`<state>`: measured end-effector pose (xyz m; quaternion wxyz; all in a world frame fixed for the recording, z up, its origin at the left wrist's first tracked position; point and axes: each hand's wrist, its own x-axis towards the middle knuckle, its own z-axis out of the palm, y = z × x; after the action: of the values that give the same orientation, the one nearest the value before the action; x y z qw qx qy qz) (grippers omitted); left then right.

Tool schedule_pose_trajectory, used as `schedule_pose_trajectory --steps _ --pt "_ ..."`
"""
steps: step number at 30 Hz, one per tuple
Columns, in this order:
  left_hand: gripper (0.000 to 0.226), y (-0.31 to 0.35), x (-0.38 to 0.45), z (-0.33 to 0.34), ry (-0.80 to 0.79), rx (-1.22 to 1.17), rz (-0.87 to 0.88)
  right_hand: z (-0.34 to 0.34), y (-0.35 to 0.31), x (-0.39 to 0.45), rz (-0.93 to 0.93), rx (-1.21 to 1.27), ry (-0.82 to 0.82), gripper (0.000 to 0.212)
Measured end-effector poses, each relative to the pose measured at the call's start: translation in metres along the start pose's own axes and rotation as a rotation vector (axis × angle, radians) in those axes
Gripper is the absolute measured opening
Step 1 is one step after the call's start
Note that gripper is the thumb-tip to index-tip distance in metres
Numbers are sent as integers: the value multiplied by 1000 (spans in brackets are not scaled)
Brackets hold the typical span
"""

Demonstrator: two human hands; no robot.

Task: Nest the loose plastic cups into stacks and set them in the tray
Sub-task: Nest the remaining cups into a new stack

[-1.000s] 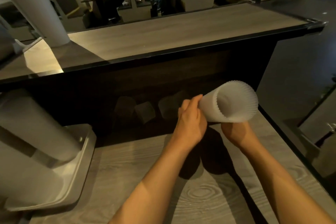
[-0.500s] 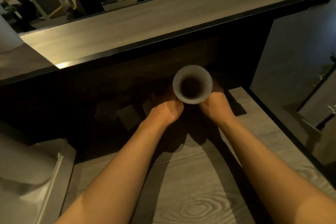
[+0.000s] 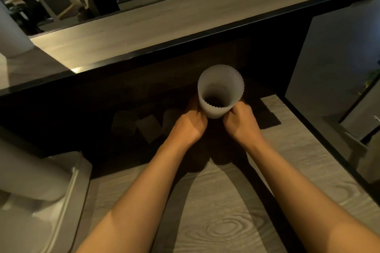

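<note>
A white ribbed plastic cup stack stands upright with its open mouth facing me, at the shadowed back of the wooden counter. My left hand grips its lower left side and my right hand grips its lower right side. The stack's base is hidden behind my hands. A metal tray sits at the lower left, with long white cup stacks lying in it. Dim cup-like shapes lie in the dark strip to the left of my hands.
A raised bar top with a black edge runs across behind the counter. A white column stands on it at the left. The counter's right edge drops off to the floor. People sit at tables in the background.
The cup stack swung from lying sideways in my hands to upright with its mouth toward me. Both hands moved forward with it into the shadow, and the view tilted down.
</note>
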<state>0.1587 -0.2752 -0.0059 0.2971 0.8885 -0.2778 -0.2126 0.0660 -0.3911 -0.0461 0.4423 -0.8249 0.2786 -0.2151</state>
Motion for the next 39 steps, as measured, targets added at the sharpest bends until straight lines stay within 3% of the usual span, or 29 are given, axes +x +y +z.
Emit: schedule_pose_trajectory --steps 2,5,9,14,19,23,28,32,36,39 --pt "29 1 -3 1 33 -106 -30 1 -1 -8 -8 -5 30 24" --pt "41 3 -13 2 70 -324 -97 0 -5 -19 -18 10 42 35" --pt "55 -6 -20 7 80 -501 -30 -4 -15 -28 -19 42 29 45" --pt "27 -9 -39 5 69 -591 -66 -5 -17 -27 21 -31 -73 31" --pt "39 -17 -51 9 -12 -410 -130 -4 -10 -28 86 -98 -185 38" --pt "43 -18 -55 12 -38 -362 -67 -4 -7 -35 93 -73 -209 48" --pt "45 -19 -45 6 13 -361 174 -7 -20 -40 -79 -18 -22 37" --pt "43 -15 -31 -4 101 -269 270 -6 -41 -41 -97 139 44 29" --pt "22 -4 -20 -23 91 -232 198 -6 -61 -23 -178 85 30 38" --pt "28 -1 -14 -32 32 -171 71 3 -56 -7 -191 76 -63 32"
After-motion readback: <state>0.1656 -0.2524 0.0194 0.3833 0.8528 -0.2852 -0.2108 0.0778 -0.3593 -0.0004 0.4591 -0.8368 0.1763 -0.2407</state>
